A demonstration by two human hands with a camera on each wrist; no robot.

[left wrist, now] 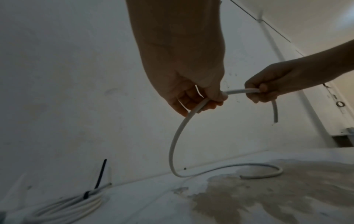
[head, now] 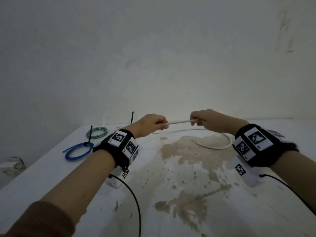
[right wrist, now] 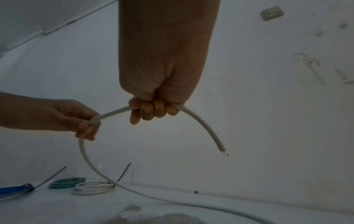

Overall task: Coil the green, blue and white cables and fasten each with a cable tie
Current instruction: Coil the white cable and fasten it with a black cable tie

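No brand or readable writing shows — only black-and-white square code tags on the black wrist bands (head: 123, 144).

The left hand (head: 150, 124) and the right hand (head: 205, 121) each have a closed grip on the loose white cable (head: 179, 121), fingers curled round it, holding a short straight span in the air between them above the far middle of the table (head: 51, 177). It is a smooth, round, stiff-looking cord; one cut end hangs free beyond the right hand, and the rest drops from the left hand and curves over the table's brown-stained, peeling white top.

At far left lie the green cable (head: 97, 132) and, nearer, the blue cable (head: 77, 151), each a flat round coil bound by a cable tie. A second white coil (right wrist: 91, 188), tied in black, lies just right of the green one.
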